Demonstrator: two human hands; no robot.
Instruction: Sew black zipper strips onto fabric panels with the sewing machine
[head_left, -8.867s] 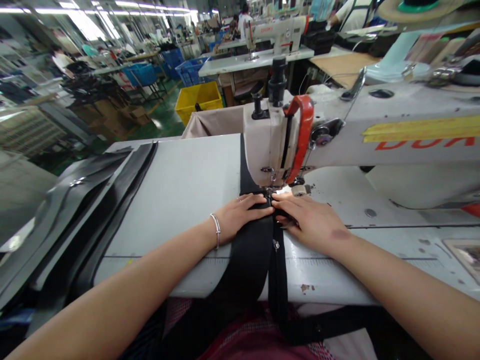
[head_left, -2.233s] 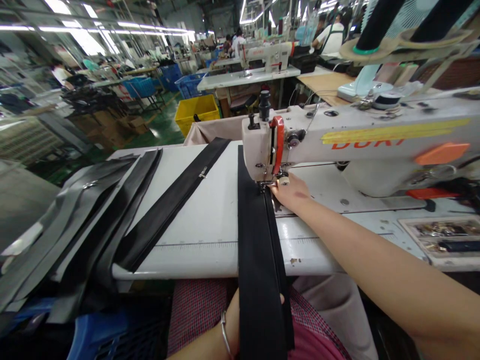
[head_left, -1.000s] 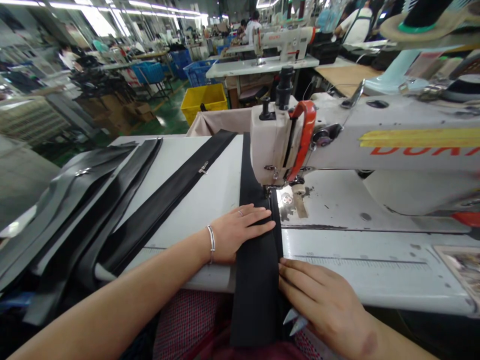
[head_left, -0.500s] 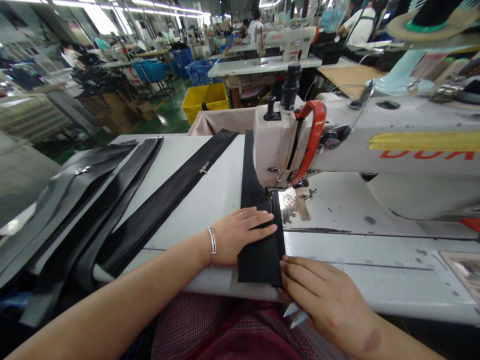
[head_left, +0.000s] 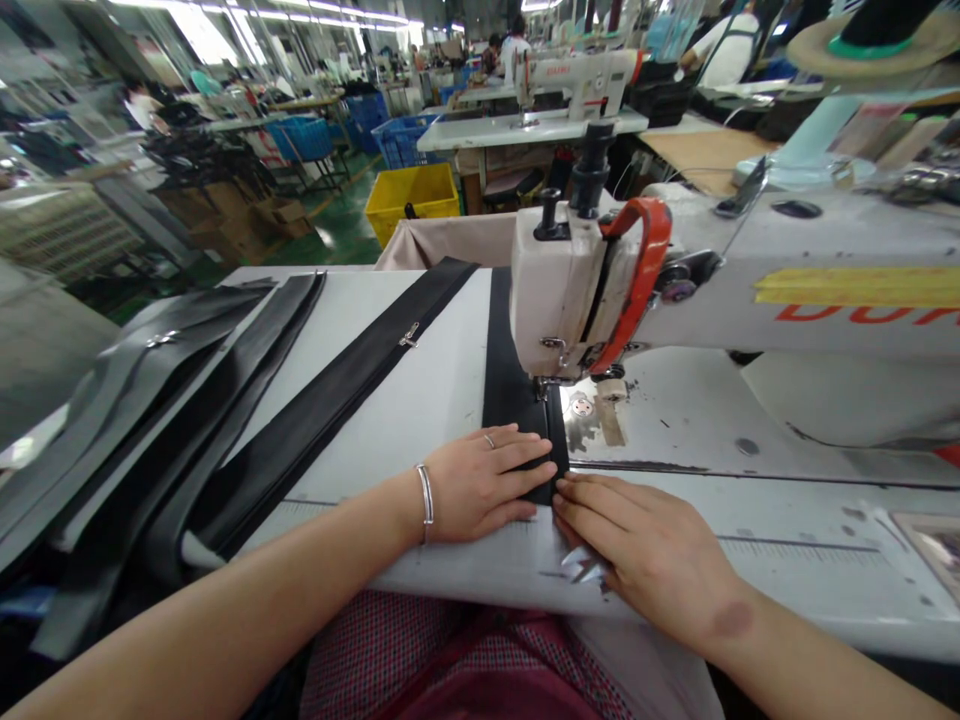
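Observation:
A black strip, leather-like, lies under the needle area of the sewing machine. My left hand rests flat on its near part, fingers spread apart and pointing right. At the strip's near right edge, my right hand presses with its fingertips, the fingers close together. Two pointed metal blades, seemingly thread snips, stick out from beneath that palm; their handles are hidden. The machine head covers the strip's far right side.
Left of my hands a black zipper strip with a metal pull lies diagonally on the white table. More dark strips are heaped at the left edge. A yellow bin stands beyond the table.
The strip has slid away from me under the machine, its near end now by my fingers. My right hand has moved forward with it; my left has shifted very little.

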